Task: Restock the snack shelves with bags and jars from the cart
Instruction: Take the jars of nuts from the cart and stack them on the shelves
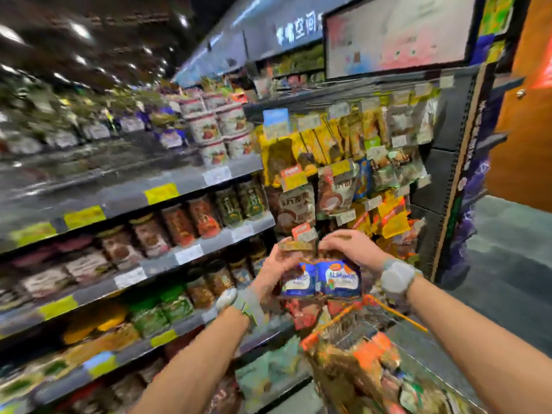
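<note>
left hand (276, 265) and right hand (348, 248) gripping blue almond bags (339, 279) by their tops, fingers curled, above cart (363, 322), beside snack shelves (185, 252)

The bags (337, 279) held by the left hand (276, 265) and right hand (348, 246) are glossy plastic film with shiny blue labels. Left of the left hand, the shelves (191, 180) look like matt grey painted metal, edged with paper tags (161, 193); the jars (179, 224) there seem clear and glossy. Below the right hand, the cart (361, 321) is thin metal wire with orange plastic trim. The watch (397, 276) on the right wrist is matt grey.
</note>
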The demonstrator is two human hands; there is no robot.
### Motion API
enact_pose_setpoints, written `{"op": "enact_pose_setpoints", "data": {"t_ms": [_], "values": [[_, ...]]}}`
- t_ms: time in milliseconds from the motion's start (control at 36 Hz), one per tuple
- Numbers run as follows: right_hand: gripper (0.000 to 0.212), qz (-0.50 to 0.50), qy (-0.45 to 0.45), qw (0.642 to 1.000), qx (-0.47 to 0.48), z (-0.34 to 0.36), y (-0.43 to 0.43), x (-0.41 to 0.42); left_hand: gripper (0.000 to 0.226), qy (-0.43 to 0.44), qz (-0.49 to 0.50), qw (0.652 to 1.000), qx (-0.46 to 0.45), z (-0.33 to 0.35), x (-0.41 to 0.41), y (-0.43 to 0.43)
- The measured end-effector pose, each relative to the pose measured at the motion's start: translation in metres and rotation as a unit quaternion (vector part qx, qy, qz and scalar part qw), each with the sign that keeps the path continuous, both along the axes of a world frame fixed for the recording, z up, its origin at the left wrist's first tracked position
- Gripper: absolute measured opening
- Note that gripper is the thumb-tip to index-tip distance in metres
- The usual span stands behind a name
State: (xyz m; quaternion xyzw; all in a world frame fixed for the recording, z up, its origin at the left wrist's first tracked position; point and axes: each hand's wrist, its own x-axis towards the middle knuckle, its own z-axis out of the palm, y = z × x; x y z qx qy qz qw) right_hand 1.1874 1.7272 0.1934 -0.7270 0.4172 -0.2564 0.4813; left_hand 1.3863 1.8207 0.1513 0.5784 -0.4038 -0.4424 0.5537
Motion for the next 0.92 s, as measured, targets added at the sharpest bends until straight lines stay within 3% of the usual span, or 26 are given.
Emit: {"op": "enact_pose_setpoints", "data": {"t_ms": [111,194,278,361,444,583,722,917], "values": [[0.008,0.062,0.018,0.997,-0.047,0.039,0.014,0.056,0.075,-0.046,0.038,0.998,-0.027,0.029,0.048,0.042],[0.03,0.089,0.025,0.991,-0.093,0.064,0.02,0.103,0.082,-0.066,0.076,0.993,-0.063,0.061,0.087,0.069],[0.026,0.094,0.027,0.987,-0.126,0.09,0.031,0.134,0.084,-0.112,0.094,0.986,-0.084,0.087,0.111,0.085],[0.018,0.099,0.019,0.982,-0.162,0.129,0.048,0.184,0.07,-0.127,0.112,0.979,-0.111,0.124,0.15,0.108],[0.041,0.106,0.032,0.967,-0.228,0.163,0.058,0.233,0.054,-0.131,0.121,0.974,-0.138,0.156,0.188,0.126],[0.041,0.11,0.051,0.95,-0.289,0.204,0.068,0.3,0.042,-0.16,0.148,0.963,-0.158,0.196,0.247,0.145],[0.053,0.117,0.051,0.932,-0.339,0.233,0.077,0.355,0.082,-0.185,0.19,0.951,-0.158,0.205,0.303,0.153],[0.067,0.165,0.078,0.897,-0.404,0.266,0.068,0.417,0.056,-0.181,0.259,0.933,-0.174,0.189,0.359,0.158]]}}
